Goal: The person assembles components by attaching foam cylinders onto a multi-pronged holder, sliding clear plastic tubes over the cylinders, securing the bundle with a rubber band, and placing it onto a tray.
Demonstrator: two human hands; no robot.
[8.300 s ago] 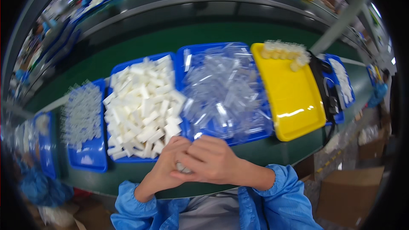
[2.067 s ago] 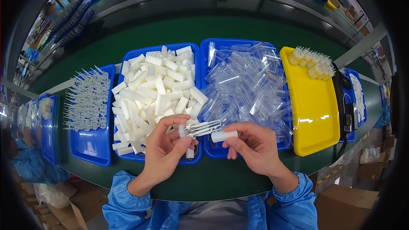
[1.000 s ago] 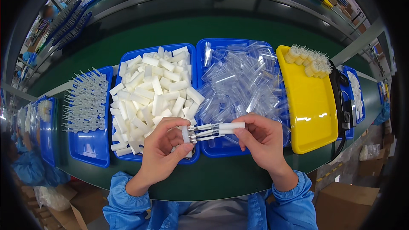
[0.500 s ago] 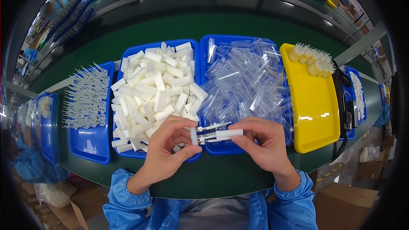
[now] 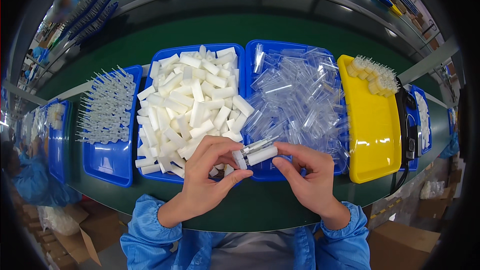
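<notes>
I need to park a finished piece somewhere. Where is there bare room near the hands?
The yellow tray is mostly bare below its small pile of pieces. A green belt strip lies bare between trays and sleeves. The white-stick tray and clear-tube tray are crowded.

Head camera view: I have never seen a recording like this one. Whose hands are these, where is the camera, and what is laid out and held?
There is no machine here: a person in blue sleeves works bare-handed. The camera sits on their head and looks down; its fisheye lens bends the straight edges. The left hand and right hand together hold a small bundle of white and clear tubes. On the green belt lie a blue tray of clear pointed pieces, a blue tray of white sticks, a blue tray of clear tubes and a yellow tray with a few cream pieces at its far end.
</notes>
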